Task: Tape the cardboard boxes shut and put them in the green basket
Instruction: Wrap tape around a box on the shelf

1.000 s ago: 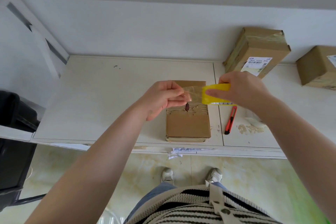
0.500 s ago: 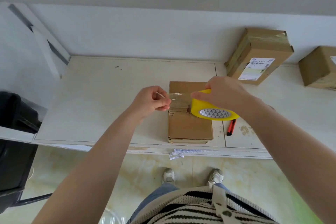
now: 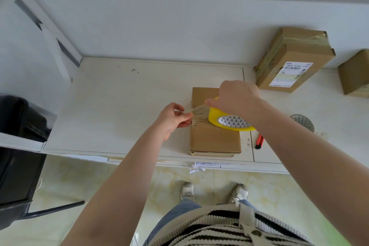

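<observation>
A flat cardboard box (image 3: 214,140) lies near the front edge of the white table (image 3: 119,106). My right hand (image 3: 235,98) grips a yellow roll of clear tape (image 3: 229,121) just above the box's middle. My left hand (image 3: 173,119) pinches the free end of the tape strip (image 3: 199,114) at the box's left edge. The strip stretches across the box between my hands. The green basket does not show, apart from a green blur at the bottom right.
A taller taped box with a label (image 3: 293,60) leans on the wall at the back right, and another box (image 3: 354,74) sits at the right edge. A red utility knife (image 3: 259,142) lies right of the flat box. A black chair (image 3: 18,146) stands left.
Both hands have come down from above the table to the box. The roll has tipped so its core faces up, and the strip now lies low across the box.
</observation>
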Motion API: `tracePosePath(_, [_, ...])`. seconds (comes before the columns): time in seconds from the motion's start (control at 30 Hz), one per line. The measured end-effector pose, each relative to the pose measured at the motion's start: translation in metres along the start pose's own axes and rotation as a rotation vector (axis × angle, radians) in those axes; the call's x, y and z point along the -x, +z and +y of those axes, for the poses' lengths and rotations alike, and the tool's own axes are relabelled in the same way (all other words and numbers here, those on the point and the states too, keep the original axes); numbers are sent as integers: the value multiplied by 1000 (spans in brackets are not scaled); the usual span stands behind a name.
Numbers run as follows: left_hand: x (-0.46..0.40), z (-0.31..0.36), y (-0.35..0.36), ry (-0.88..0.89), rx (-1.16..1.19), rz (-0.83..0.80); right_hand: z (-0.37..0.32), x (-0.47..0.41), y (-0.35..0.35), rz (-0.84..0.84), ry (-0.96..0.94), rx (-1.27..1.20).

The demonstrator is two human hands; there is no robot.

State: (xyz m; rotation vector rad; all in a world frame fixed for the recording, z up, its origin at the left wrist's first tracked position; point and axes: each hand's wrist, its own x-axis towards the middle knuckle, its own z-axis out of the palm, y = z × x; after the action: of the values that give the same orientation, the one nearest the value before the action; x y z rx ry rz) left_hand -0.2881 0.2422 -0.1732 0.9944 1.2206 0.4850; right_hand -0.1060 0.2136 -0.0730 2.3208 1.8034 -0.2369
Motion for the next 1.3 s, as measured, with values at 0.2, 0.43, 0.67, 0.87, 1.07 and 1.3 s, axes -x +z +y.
tracePosePath(0.2, [-5, -4, 2, -32, -57, 28, -4, 1, -1, -16, -5, 3])
tracePosePath(0.43, [6, -9, 7, 313, -622, 142, -6, 1, -3, -21, 2, 12])
tracePosePath(0.67, [11, -10, 30, 437, -948, 290, -9, 3, -6, -30, 8, 21])
tracePosePath(0.87, [10, -25, 42, 206, -804, 315, 7, 3, -12, -159, -35, -217])
tracePosePath(1.07, [7, -26, 45, 203, -868, 320, 51, 20, -8, -134, -27, -373])
tracePosePath(1.3, [5, -27, 44, 207, -942, 320, 76, 18, 6, -76, 10, 40])
